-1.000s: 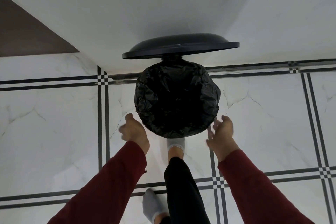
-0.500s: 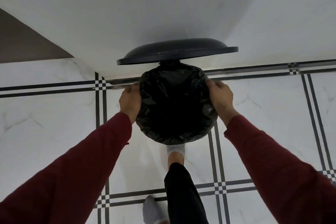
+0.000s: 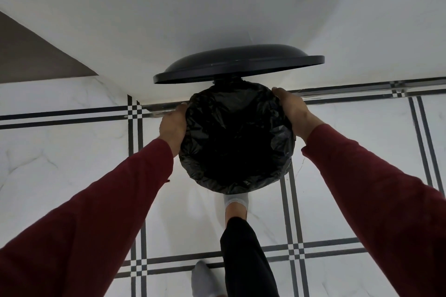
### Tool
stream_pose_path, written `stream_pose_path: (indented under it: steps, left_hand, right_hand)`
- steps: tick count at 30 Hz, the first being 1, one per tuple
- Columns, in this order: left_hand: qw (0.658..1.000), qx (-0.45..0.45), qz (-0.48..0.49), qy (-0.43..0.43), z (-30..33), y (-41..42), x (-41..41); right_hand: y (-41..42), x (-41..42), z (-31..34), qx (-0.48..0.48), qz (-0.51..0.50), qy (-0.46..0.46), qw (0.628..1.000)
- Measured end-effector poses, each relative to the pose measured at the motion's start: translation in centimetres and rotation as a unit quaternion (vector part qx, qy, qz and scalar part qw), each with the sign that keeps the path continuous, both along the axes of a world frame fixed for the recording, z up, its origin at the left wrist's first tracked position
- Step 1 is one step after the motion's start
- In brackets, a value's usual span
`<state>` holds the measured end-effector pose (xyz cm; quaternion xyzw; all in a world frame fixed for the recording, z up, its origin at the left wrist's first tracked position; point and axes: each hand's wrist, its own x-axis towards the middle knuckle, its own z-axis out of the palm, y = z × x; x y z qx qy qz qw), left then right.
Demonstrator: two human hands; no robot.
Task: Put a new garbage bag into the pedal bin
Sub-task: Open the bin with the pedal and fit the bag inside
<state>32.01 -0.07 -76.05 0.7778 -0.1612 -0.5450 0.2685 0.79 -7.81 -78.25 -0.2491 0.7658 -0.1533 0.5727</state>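
Head view, looking steeply down. Nearest me, at the bottom centre of the frame, a dark trouser leg runs up to a foot in a grey sock, planted just below the bin, I judge on the pedal, though the pedal itself is hidden. Two dark red sleeves come in from the lower corners and converge on the middle of the frame. There the pedal bin stands on white marble-look floor tiles, its round mouth lined with a black garbage bag whose edge is folded over the rim. My left hand cups the bag at the rim's left side; my right hand cups the right side, slightly higher in the frame. Both hands press against the plastic, fingers curled round the outside, not pinching that I can see. The bin sits squarely between the hands, equally near to each. Beyond it the dark lid stands raised against the white wall.
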Motion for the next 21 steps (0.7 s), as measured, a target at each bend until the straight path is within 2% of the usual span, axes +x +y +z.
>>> stream_pose_path:
  steps: [3,7,11,14,17,18,21]
  left_hand:
    - [0.999,-0.034,-0.031,-0.009,-0.5,-0.2,0.3]
    - [0.998,-0.039,-0.034,0.034,1.4,-0.2,-0.5]
    - [0.998,-0.030,-0.022,0.054,1.2,-0.5,-0.3]
    - [0.997,-0.035,-0.016,0.070,1.2,-1.0,-0.2]
    - [0.997,-0.061,-0.034,0.040,2.0,-1.5,-0.4]
    - [0.996,-0.062,-0.048,0.033,2.3,-1.7,-0.6]
    - [0.997,-0.043,-0.055,0.016,2.2,-2.4,-0.9]
  right_hand:
    - [0.4,1.7,3.0,-0.022,0.018,0.017,0.999]
    - [0.3,2.2,3.2,-0.015,0.009,0.003,1.000]
    - [0.1,2.5,3.5,-0.009,0.015,0.030,0.999]
    - [-0.7,2.6,3.8,-0.065,0.109,0.124,0.984]
    - [-1.5,3.2,5.0,-0.130,0.145,0.184,0.963]
    - [-1.8,3.7,5.5,-0.124,0.174,0.191,0.958]
    - [-2.9,4.6,5.6,-0.103,0.175,0.151,0.967]
